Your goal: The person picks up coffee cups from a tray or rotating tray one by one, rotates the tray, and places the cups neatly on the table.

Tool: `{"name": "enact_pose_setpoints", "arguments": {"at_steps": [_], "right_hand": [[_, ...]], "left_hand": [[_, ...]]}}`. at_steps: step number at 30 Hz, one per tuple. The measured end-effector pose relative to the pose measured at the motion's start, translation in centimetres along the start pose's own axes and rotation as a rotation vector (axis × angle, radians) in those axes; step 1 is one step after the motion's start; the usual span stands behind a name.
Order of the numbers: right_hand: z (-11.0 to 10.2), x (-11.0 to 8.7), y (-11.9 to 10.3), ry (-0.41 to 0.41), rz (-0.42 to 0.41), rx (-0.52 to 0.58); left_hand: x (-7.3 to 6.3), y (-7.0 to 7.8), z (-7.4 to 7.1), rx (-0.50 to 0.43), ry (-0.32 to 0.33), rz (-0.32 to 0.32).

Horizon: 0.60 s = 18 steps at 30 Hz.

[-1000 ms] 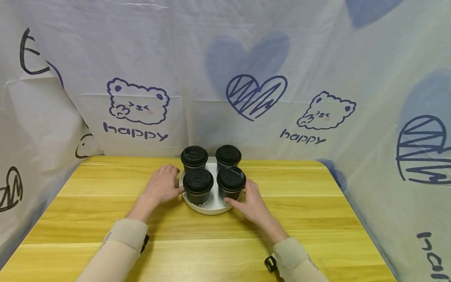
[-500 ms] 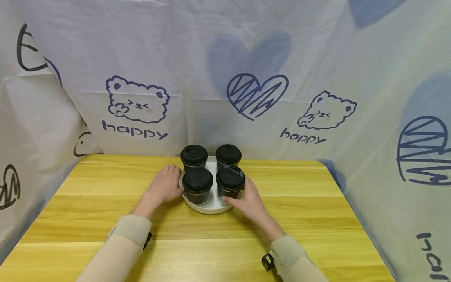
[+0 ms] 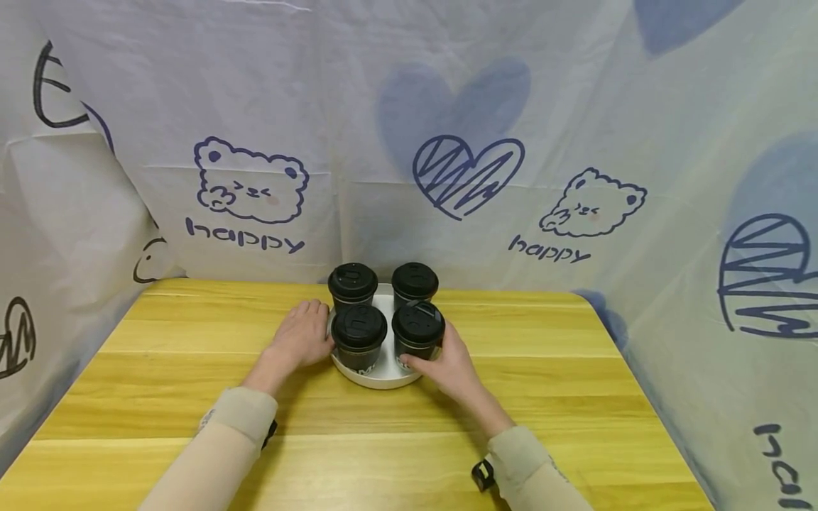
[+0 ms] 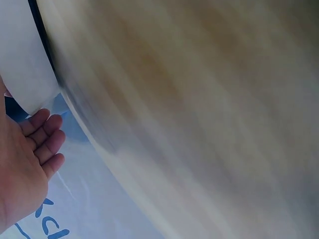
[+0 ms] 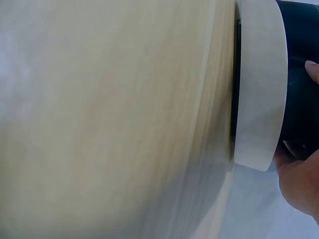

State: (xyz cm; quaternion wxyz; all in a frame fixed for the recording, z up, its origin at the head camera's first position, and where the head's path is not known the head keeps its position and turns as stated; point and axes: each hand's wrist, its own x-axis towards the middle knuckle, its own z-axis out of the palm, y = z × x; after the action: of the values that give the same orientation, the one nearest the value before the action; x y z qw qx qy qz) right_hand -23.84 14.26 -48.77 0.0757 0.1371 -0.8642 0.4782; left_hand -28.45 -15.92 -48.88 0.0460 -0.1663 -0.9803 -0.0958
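Observation:
Four-sided in arrangement, several black lidded paper coffee cups stand upright on a round white tray (image 3: 380, 382). My right hand (image 3: 452, 365) grips the front-right cup (image 3: 418, 328), thumb on its near side and fingers round its right side, partly hidden. In the right wrist view the thumb shows against the dark cup (image 5: 299, 109) above the tray wall (image 5: 260, 89). My left hand (image 3: 303, 337) rests against the tray's left rim, beside the front-left cup (image 3: 359, 333). Its loosely bent fingers (image 4: 50, 144) touch the tray wall (image 4: 25, 59) in the left wrist view; the thumb is mostly hidden.
The back-left cup (image 3: 353, 284) and back-right cup (image 3: 415, 282) stand near the far edge of the wooden table (image 3: 358, 454). Behind it hangs a white cloth (image 3: 358, 142) with printed hearts and bears. More cloth hangs at both sides.
My left hand has moved slightly right, closer against the tray's rim. My right hand has shifted slightly left and stays round the front-right cup. Tray and cups hold their places.

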Motion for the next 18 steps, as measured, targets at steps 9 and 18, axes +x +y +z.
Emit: {"name": "enact_pose_setpoints", "arguments": {"at_steps": [9, 18], "right_hand": [[-0.04, -0.13, 0.00, -0.011, 0.002, 0.010], [0.03, -0.13, 0.05, 0.001, -0.011, 0.019]], "left_hand": [[-0.10, 0.05, 0.00, 0.022, -0.007, 0.009], [-0.10, 0.07, -0.05, 0.036, -0.011, 0.014]]}}
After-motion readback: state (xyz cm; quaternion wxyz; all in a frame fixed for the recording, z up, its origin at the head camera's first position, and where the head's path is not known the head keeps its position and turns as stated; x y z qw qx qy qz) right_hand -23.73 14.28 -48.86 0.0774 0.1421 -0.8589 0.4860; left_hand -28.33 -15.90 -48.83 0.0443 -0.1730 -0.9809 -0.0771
